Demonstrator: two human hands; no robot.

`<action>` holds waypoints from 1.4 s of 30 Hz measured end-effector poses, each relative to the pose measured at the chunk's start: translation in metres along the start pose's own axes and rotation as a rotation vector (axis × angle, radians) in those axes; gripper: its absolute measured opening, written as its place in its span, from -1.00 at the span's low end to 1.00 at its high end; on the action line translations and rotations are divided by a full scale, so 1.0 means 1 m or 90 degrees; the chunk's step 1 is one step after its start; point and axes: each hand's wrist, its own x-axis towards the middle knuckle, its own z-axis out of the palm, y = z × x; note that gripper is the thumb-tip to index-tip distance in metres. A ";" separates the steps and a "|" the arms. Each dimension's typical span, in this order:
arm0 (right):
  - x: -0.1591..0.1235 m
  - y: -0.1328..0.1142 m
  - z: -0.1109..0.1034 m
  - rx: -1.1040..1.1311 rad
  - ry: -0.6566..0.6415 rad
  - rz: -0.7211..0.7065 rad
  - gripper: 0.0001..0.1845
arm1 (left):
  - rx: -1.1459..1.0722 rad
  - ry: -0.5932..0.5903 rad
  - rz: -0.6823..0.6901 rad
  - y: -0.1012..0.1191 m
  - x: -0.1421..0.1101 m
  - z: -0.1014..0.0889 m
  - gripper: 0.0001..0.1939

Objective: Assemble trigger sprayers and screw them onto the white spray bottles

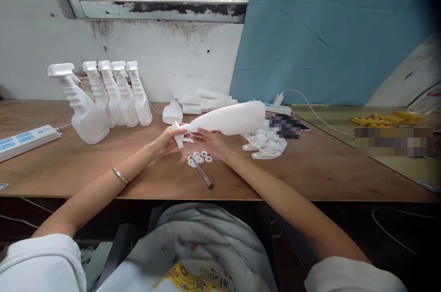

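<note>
A white plastic spray bottle (234, 118) is held nearly level above the table, its wide base toward the right. My left hand (167, 140) is closed on the white trigger spray head (178, 135) at the bottle's neck end. Around the bottle near its neck, my right hand (214, 143) is closed from below. Fingers partly hide the joint, so I cannot tell whether head and neck are fastened. Just below my hands lie several white ring washers (199, 159) and a screwdriver (205, 178), its tip among them.
Several white spray bottles with heads (90, 119) stand at the back left, by a power strip (29, 139). More white bottles (193, 104) lie against the wall. Loose spray heads (267, 145) are piled on the right, near a phone (292, 123) and a white cable (312, 105).
</note>
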 end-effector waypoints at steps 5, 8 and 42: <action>0.000 0.000 -0.003 -0.010 -0.023 0.003 -0.73 | -0.010 -0.033 -0.026 -0.003 -0.001 0.002 -0.71; 0.000 0.001 -0.005 -0.038 -0.006 0.007 -0.72 | 0.000 -0.024 -0.052 -0.003 0.001 0.001 -0.67; 0.003 0.004 -0.007 -0.021 0.060 0.042 -0.76 | 0.152 0.005 0.021 0.000 -0.002 0.002 -0.58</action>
